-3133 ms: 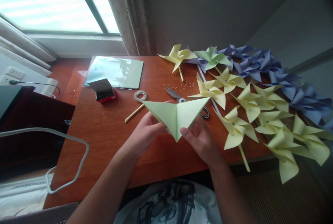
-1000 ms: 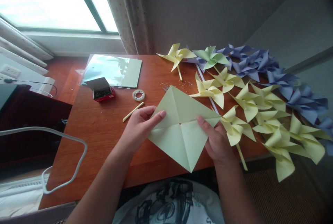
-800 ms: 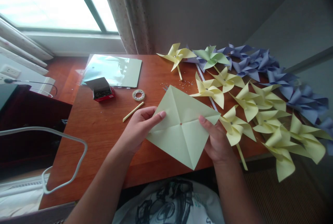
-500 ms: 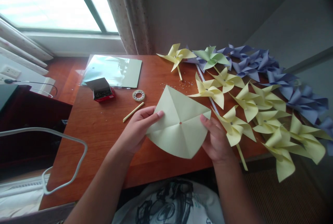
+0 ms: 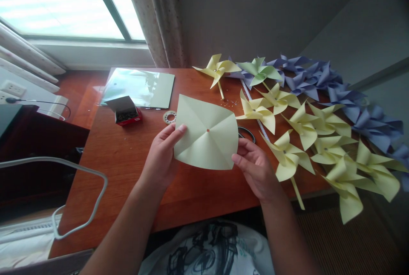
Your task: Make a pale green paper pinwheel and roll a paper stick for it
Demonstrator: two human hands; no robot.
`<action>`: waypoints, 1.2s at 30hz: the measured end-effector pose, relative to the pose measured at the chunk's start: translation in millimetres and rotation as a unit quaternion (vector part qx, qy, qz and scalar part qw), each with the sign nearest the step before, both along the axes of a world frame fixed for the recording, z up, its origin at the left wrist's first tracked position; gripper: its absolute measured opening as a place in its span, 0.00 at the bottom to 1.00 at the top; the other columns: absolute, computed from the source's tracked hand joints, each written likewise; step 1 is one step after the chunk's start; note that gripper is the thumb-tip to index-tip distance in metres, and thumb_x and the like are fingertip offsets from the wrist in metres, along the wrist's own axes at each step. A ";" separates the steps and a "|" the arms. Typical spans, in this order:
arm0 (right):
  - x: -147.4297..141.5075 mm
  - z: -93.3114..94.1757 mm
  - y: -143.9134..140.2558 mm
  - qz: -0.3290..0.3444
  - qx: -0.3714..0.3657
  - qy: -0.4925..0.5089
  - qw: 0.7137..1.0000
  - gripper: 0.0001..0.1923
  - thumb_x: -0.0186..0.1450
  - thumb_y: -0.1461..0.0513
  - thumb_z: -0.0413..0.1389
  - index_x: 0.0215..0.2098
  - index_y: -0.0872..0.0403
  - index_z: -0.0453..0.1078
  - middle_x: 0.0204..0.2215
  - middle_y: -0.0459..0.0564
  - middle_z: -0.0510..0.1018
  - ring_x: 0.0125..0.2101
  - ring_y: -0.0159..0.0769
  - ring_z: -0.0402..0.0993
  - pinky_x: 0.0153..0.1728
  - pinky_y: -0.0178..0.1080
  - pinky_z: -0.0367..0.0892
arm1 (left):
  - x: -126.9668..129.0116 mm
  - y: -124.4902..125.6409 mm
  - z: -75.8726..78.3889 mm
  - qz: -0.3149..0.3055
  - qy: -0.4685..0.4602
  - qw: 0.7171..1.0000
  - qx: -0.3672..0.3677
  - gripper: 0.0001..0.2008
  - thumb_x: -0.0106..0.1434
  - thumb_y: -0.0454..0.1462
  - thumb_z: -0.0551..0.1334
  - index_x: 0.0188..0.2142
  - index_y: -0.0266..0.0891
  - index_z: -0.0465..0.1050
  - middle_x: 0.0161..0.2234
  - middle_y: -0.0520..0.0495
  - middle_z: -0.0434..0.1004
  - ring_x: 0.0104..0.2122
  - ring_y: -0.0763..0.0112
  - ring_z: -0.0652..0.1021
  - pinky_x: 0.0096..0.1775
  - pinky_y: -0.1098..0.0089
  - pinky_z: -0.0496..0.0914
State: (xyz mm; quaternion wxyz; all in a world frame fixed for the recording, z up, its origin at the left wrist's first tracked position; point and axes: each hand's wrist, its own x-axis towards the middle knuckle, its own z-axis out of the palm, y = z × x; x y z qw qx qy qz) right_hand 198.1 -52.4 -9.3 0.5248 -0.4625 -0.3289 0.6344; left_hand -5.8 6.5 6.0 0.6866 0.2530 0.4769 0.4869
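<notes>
A pale yellow-green square sheet of paper [image 5: 204, 149] is held up over the table, creased along its diagonals, with a small hole in the middle. My left hand [image 5: 164, 149] pinches its left edge, thumb on top. At the lower right corner, my right hand [image 5: 255, 164] grips the sheet between thumb and fingers. Behind the paper, a roll of tape [image 5: 169, 117] is partly covered. The black handle of what looks like scissors [image 5: 247, 134] peeks out to the right of the sheet.
An open red box [image 5: 128, 115] of small dark pieces stands near plastic-wrapped paper [image 5: 140, 87]. Yellow pinwheels [image 5: 286, 153], a green pinwheel [image 5: 259, 71] and purple pinwheels [image 5: 345, 96] crowd the right side. A white cable [image 5: 102, 181] loops past the left table edge.
The sheet has turned in my hands and shifted up and left. My right hand has moved from its right corner to the lower right one. A scissor-like handle now shows; the short yellow stick is hidden.
</notes>
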 end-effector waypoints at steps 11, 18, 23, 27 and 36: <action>-4.0 -1.3 -2.9 0.048 0.014 -0.042 0.998 0.22 0.64 0.60 0.65 0.56 0.49 0.70 0.49 0.51 0.83 0.49 0.42 0.80 0.51 0.45 0.74 | -0.4 -1.0 -0.7 0.025 0.010 1.000 -0.003 0.13 0.57 0.41 0.72 0.40 0.40 0.78 0.33 0.50 0.83 0.27 0.69 0.80 0.28 0.74 0.72; -6.1 -6.7 -0.5 -0.017 0.018 -0.081 0.996 0.14 0.63 0.57 0.66 0.46 0.51 0.76 0.42 0.50 0.85 0.43 0.41 0.81 0.48 0.43 0.75 | -0.6 -1.6 0.1 -0.001 -0.003 1.000 0.003 0.13 0.58 0.41 0.71 0.42 0.39 0.80 0.35 0.48 0.84 0.30 0.66 0.81 0.31 0.72 0.73; -1.1 -8.5 5.4 -0.144 0.015 -0.082 0.986 0.14 0.61 0.57 0.67 0.45 0.49 0.76 0.39 0.48 0.84 0.42 0.39 0.80 0.46 0.41 0.74 | 1.0 -3.3 2.6 -0.039 -0.011 0.999 0.021 0.12 0.57 0.39 0.72 0.41 0.38 0.81 0.35 0.46 0.84 0.31 0.66 0.81 0.34 0.70 0.73; 3.9 -4.9 12.3 -0.190 0.022 -0.093 0.977 0.16 0.61 0.56 0.66 0.46 0.50 0.75 0.41 0.50 0.83 0.42 0.41 0.80 0.41 0.40 0.74 | -0.4 -6.1 1.4 -0.119 0.023 0.992 0.041 0.10 0.55 0.40 0.74 0.30 0.36 0.80 0.24 0.48 0.80 0.21 0.74 0.73 0.24 0.74 0.64; 10.5 -6.4 17.4 -0.162 0.068 -0.195 0.965 0.13 0.68 0.53 0.58 0.47 0.50 0.74 0.39 0.50 0.82 0.37 0.39 0.80 0.39 0.42 0.74 | -1.4 -5.3 0.4 -0.088 0.037 0.994 0.059 0.12 0.57 0.41 0.73 0.26 0.35 0.78 0.19 0.48 0.76 0.20 0.76 0.71 0.24 0.75 0.63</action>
